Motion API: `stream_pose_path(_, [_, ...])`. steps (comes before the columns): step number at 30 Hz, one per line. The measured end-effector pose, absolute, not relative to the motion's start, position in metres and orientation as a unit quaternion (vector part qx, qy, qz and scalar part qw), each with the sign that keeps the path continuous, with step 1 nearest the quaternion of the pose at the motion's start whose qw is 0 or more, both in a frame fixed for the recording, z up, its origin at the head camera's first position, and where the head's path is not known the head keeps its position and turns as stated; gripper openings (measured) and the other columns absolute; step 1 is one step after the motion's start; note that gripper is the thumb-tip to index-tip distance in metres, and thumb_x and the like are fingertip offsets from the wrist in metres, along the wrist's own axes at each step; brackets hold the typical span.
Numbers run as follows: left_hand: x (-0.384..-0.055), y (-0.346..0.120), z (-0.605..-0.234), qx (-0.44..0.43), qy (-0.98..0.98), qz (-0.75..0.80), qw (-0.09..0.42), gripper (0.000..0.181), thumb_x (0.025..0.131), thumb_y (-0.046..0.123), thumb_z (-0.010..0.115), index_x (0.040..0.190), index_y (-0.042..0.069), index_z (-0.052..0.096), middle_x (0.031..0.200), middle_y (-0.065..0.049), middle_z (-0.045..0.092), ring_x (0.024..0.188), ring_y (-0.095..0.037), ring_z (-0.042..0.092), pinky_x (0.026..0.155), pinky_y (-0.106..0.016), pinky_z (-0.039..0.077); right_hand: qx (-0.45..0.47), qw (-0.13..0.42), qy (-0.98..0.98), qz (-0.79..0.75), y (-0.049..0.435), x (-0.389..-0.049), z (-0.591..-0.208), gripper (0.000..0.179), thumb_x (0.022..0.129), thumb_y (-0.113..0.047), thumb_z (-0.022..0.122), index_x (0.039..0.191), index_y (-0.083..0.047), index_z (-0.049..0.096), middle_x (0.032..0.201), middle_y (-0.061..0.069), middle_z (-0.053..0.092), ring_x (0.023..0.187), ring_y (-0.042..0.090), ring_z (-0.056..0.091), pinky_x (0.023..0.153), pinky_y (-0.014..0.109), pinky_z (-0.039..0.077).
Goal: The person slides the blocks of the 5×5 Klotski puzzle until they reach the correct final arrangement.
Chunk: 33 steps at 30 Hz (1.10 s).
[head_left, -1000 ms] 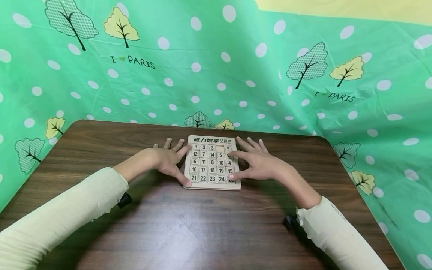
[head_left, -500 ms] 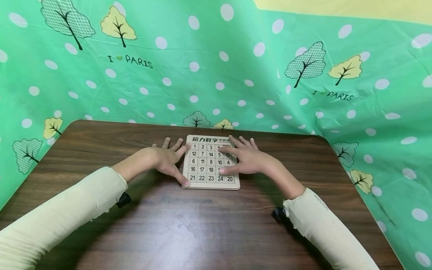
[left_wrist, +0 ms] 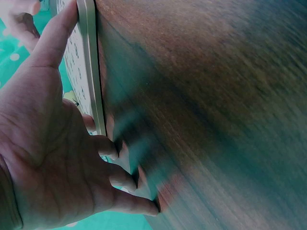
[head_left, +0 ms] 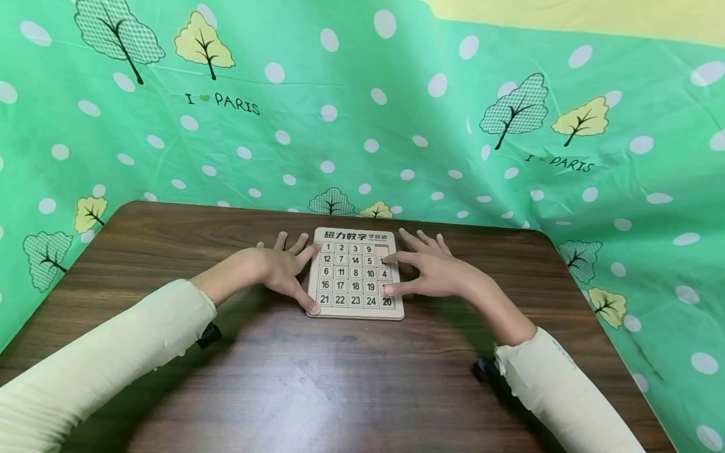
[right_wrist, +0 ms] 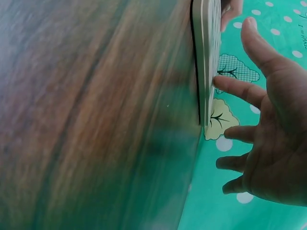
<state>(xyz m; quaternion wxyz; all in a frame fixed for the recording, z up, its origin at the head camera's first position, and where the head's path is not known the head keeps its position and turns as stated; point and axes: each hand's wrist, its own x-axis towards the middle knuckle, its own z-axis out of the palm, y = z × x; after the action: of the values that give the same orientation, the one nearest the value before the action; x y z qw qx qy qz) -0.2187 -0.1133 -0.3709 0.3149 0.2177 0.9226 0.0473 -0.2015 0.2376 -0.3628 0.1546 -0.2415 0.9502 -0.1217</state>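
A flat wooden number slide puzzle [head_left: 355, 311] lies on the table, its tiles in rows with a bare slot at the top right, beside tile 9. My left hand [head_left: 280, 270] rests at the puzzle's left side, thumb at the lower left corner and index finger at the upper left edge. In the left wrist view, the other fingers [left_wrist: 134, 203] spread down to the tabletop. From the right, my right hand [head_left: 438, 270] reaches over the puzzle with its fingers spread. Its index fingertip touches the tile just below the slot, partly covering its number; the thumb hovers above the right column.
The dark wood table [head_left: 317, 384] extends around the puzzle, and its far edge runs close behind it. A green cloth [head_left: 351, 82] with dots and printed trees hangs behind and at the sides. A black strap piece [head_left: 209, 335] shows below the left sleeve.
Tile 9 has slid left from the top right corner, so the slot is now in that corner. My right hand moved left over the puzzle, then back right. The left hand stays in place.
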Motion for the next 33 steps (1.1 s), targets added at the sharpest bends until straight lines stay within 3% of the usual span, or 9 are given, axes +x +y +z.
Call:
stream_pose_path(11, [-0.218, -0.113, -0.368, 0.22, 0.922, 0.043, 0.317, 0.152, 0.08, 0.092, 0.079, 0.182, 0.026, -0.013, 0.189, -0.018, -0.019, 0.171, -0.059, -0.019, 0.13, -0.09, 0.002, -0.236, 0.16, 0.953, -0.104, 0.239, -0.21, -0.366, 0.076, 0.097, -0.076, 0.075, 0.163, -0.04, 0.061, 0.19, 0.021, 0.013, 0.174, 0.06, 0.009, 0.136, 0.082, -0.002])
stream_pose_path(18, [-0.219, -0.112, -0.369, 0.219, 0.921, 0.041, 0.318, 0.151, 0.081, 0.092, 0.077, 0.182, 0.026, -0.013, 0.189, -0.018, -0.019, 0.171, -0.059, -0.018, 0.13, -0.09, 0.003, -0.232, 0.153, 0.958, -0.065, 0.232, -0.202, -0.358, 0.081, 0.095, -0.079, 0.075, 0.163, -0.036, 0.063, 0.191, 0.02, 0.014, 0.175, 0.056, 0.003, 0.135, 0.082, -0.007])
stream_pose_path(29, [-0.219, -0.112, -0.369, 0.22, 0.92, 0.041, 0.322, 0.152, 0.081, 0.092, 0.077, 0.182, 0.025, -0.014, 0.189, -0.019, -0.019, 0.171, -0.06, -0.019, 0.129, -0.091, 0.002, -0.216, 0.153, 0.964, -0.038, 0.227, -0.213, -0.362, 0.091, 0.097, -0.08, 0.07, 0.174, -0.038, 0.046, 0.191, 0.02, 0.01, 0.174, 0.059, 0.001, 0.135, 0.082, -0.006])
stream_pose_path(33, [-0.219, -0.112, -0.369, 0.22, 0.921, 0.041, 0.32, 0.152, 0.08, 0.092, 0.077, 0.182, 0.025, -0.013, 0.189, -0.019, -0.02, 0.171, -0.059, -0.02, 0.13, -0.09, 0.002, -0.221, 0.149, 0.963, -0.05, 0.23, -0.214, -0.363, 0.091, 0.097, -0.08, 0.07, 0.174, -0.038, 0.045, 0.191, 0.02, 0.01, 0.174, 0.059, 0.002, 0.135, 0.082, -0.006])
